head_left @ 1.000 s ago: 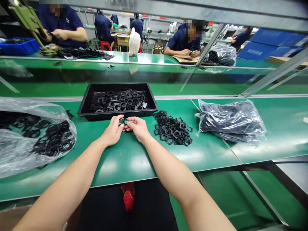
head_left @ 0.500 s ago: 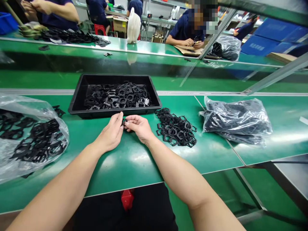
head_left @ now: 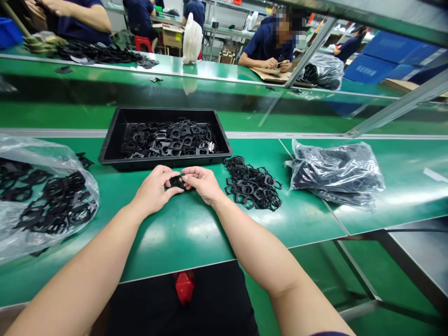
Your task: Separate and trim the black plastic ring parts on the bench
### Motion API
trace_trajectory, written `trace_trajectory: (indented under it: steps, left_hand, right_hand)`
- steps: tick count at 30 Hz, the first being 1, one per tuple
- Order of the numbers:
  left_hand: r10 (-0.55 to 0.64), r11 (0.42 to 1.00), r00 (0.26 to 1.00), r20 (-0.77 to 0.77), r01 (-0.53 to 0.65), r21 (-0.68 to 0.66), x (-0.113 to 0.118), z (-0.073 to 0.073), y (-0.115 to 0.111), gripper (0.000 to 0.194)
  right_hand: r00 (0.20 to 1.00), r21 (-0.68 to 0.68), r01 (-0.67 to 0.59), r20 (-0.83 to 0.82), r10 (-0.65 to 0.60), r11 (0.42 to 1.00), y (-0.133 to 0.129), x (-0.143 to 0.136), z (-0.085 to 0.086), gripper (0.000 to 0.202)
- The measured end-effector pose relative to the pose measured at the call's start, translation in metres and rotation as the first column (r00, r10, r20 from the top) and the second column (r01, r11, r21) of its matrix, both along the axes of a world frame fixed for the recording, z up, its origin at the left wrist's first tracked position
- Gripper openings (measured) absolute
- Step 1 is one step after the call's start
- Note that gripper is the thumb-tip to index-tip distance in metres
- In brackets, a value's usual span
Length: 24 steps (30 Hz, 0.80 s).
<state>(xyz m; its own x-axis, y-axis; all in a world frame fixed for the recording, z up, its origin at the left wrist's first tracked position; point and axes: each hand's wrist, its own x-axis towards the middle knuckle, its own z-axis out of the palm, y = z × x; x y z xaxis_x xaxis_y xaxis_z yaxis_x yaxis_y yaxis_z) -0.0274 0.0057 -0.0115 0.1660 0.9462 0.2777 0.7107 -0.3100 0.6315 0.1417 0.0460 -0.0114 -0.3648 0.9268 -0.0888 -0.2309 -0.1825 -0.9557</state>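
Observation:
A small black part [head_left: 178, 181] is held between both hands just in front of the black tray [head_left: 164, 164]. My left hand [head_left: 154, 189] grips its left side with thumb and fingers. The fingers of my right hand [head_left: 203, 184] pinch its right end. Many black pieces [head_left: 175, 140] with round openings fill the tray, some with shiny metal bits. Right of my right hand lies a loose pile of black rings [head_left: 252, 184] on the green table. The held part's details are partly covered by my fingers.
An open clear bag [head_left: 52, 196] of black parts lies at the left. Sealed plastic bags [head_left: 336, 170] rest at the right. Beyond a low barrier, a white fan-shaped object [head_left: 192, 39] stands near people working. A metal post [head_left: 385, 107] slants at the right.
My left hand has turned and its thumb and fingers have parted around the black part, which now shows more between the hands. The view has shifted slightly.

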Motion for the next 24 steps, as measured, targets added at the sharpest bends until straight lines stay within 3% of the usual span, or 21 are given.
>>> trace_trajectory:
  steps: [4, 8, 17, 24]
  left_hand:
    - [0.102, 0.987, 0.995, -0.010, -0.100, 0.123, 0.0019, 0.0035, -0.0002, 0.041]
    - [0.149, 0.980, 0.989, -0.001, -0.147, 0.133, 0.0040, 0.0068, -0.0024, 0.044]
    - [0.122, 0.982, 0.991, -0.054, -0.113, 0.150, 0.0017, 0.0044, -0.0001, 0.039]
    - [0.124, 0.965, 0.988, -0.096, -0.097, 0.245, 0.0001, 0.0044, -0.0008, 0.036]
  right_hand:
    - [0.998, -0.043, 0.006, -0.061, -0.009, 0.999, 0.0031, 0.0005, -0.0036, 0.032]
    - [0.997, -0.073, -0.016, -0.082, 0.010, 0.997, 0.0045, 0.0017, -0.0053, 0.035]
    - [0.992, -0.067, -0.096, -0.092, 0.090, 0.993, 0.0024, 0.0037, -0.0058, 0.032]
    - [0.997, -0.071, -0.021, -0.073, 0.016, 0.997, 0.0018, 0.0036, -0.0017, 0.033]
